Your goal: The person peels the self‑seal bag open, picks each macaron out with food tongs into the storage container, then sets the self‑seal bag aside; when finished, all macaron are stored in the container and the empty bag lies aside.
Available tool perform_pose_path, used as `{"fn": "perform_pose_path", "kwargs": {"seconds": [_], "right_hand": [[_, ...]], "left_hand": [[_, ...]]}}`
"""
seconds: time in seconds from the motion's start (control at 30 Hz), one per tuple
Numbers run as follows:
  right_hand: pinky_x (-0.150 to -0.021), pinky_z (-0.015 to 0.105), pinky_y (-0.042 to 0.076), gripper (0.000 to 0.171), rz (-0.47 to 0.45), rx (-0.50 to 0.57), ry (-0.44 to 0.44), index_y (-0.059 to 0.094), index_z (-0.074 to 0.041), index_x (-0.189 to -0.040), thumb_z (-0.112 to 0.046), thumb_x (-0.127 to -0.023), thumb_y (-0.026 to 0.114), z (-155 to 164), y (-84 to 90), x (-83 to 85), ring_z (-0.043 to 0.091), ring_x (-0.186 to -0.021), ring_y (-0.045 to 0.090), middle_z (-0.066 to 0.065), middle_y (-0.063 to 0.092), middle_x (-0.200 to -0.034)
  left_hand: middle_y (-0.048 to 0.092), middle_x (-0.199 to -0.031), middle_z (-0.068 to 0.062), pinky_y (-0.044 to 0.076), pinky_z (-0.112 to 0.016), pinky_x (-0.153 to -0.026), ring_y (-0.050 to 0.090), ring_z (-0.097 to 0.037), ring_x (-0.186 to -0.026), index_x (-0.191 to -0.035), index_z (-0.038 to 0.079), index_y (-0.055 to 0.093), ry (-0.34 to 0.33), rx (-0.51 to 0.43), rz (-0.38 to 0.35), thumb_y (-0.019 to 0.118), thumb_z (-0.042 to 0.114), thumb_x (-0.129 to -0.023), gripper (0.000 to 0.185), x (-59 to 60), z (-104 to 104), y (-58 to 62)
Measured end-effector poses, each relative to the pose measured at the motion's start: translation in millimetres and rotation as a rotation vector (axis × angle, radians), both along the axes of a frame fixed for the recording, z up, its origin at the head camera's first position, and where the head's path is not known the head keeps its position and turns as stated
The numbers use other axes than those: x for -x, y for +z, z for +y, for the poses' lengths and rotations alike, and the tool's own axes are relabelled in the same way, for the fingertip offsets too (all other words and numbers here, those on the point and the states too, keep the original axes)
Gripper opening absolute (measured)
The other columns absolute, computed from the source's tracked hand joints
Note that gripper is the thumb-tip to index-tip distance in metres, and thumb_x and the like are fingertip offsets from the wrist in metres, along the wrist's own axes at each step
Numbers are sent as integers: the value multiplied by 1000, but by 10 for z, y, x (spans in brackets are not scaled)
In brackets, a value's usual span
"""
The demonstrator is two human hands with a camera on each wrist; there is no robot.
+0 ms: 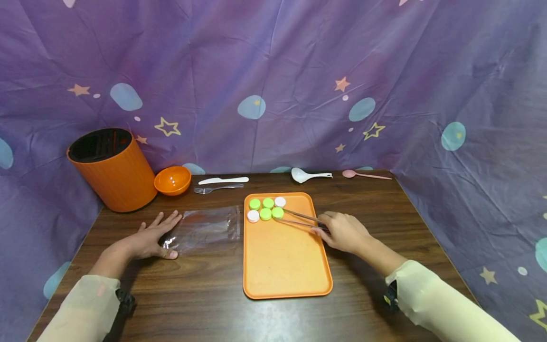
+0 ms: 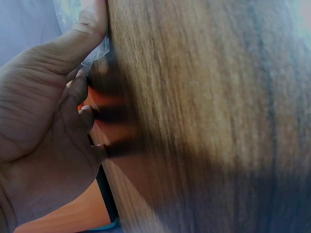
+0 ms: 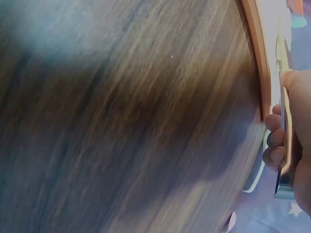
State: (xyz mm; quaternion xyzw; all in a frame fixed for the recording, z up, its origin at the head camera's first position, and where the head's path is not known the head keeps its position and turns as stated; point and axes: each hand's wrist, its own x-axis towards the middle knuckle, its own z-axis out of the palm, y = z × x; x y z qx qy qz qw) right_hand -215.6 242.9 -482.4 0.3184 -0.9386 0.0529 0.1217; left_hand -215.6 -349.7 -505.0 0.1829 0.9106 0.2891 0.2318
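Metal tongs (image 1: pixel 301 222) are gripped in my right hand (image 1: pixel 344 232), over the right side of an orange tray (image 1: pixel 286 266). Their two tips reach a green disc (image 1: pixel 278 213) at the right of a small group; the right wrist view shows the tongs' metal back end (image 3: pixel 285 187) beyond the curled fingers. Several green discs and two white ones, such as the white disc (image 1: pixel 253 216), lie in the tray's far left part. My left hand (image 1: pixel 149 238) has its fingers spread at the left end of a clear plastic bag (image 1: pixel 209 228), which lies flat on the table.
Behind the left hand stand an orange knife block (image 1: pixel 113 175) and an orange bowl (image 1: pixel 173 181). A white knife (image 1: pixel 223 180) and a clear fork (image 1: pixel 219 188) lie at the back. Further right are a white ladle (image 1: pixel 305 175) and a pink spoon (image 1: pixel 363 175). A patterned cloth (image 1: pixel 299 85) hangs behind the table.
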Motion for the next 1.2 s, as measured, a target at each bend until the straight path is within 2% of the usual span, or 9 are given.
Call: {"fn": "perform_pose_path", "kwargs": {"seconds": [0.1, 0.2, 0.33, 0.43, 0.6, 0.77, 0.97, 1.07, 1.2], "right_hand": [[-59, 43, 61, 32, -6, -4, -3, 79, -8, -105, -39, -102, 80, -27, -10, 7, 22, -74, 75, 7, 77, -92], [-60, 44, 61, 33, -18, -5, -10, 78, -9, -105, -41, -102, 80, -39, -5, 10, 22, -75, 74, 6, 77, -93], [-62, 46, 62, 35, -32, 9, -27, 79, -9, -109, -43, -102, 80, -18, 20, -1, 23, -77, 75, 6, 77, -95], [-62, 47, 63, 36, -31, 22, -37, 79, -9, -111, -44, -101, 81, 8, 35, -9, 23, -76, 75, 6, 78, -96], [-57, 43, 58, 38, -7, 40, -45, 78, -10, -111, -46, -100, 81, 60, 38, -26, 17, -68, 67, 4, 74, -92], [-55, 43, 56, 34, 31, 54, -63, 75, -8, -107, -41, -100, 83, 131, 30, -78, 17, -65, 66, 3, 71, -87], [-55, 52, 56, 35, 34, 95, -230, 70, -6, -101, -40, -103, 79, 288, 12, -167, 32, -66, 71, 9, 71, -87], [-54, 56, 54, 37, 19, 121, -328, 66, -5, -96, -39, -105, 76, 415, -18, -194, 40, -67, 71, 13, 69, -84], [-50, 55, 50, 42, -40, 147, -446, 59, -4, -87, -38, -108, 71, 594, -40, -212, 41, -63, 67, 15, 63, -76]], "left_hand": [[-5, -187, -14, -22, -87, -119, -21, -54, -168, -180, 31, 12, 1, 9, -5, 85, 65, -86, 123, -10, 6, 14], [-5, -187, -15, -22, -87, -119, -21, -55, -167, -180, 29, 11, 2, 4, -16, 85, 63, -87, 124, -45, 40, 90], [-7, -186, -20, -24, -88, -117, -23, -58, -165, -179, 19, 12, 0, -41, -40, 87, 56, -87, 125, -99, 111, 235], [-6, -186, -21, -23, -88, -118, -23, -58, -165, -179, 17, 14, 2, -33, -34, 87, 59, -86, 126, -99, 123, 254], [-4, -188, -14, -19, -86, -122, -21, -52, -169, -180, 25, 13, 12, 26, -13, 85, 68, -83, 128, -25, 46, 89], [-7, -187, -16, -25, -87, -116, -25, -56, -165, -180, 26, 12, -8, -32, -22, 87, 64, -83, 128, 69, -52, -91], [-5, -188, -12, -24, -86, -119, -23, -52, -168, -180, 31, 14, 23, 0, -31, 89, 70, -77, 133, 120, -95, -183], [-6, -188, -12, -25, -86, -118, -25, -52, -167, -180, 30, 13, 14, -18, -26, 88, 68, -80, 130, 101, -88, -158], [-8, -187, -13, -28, -86, -116, -27, -54, -165, -180, 28, 11, -4, -49, -21, 86, 64, -84, 127, 76, -69, -123]]}}
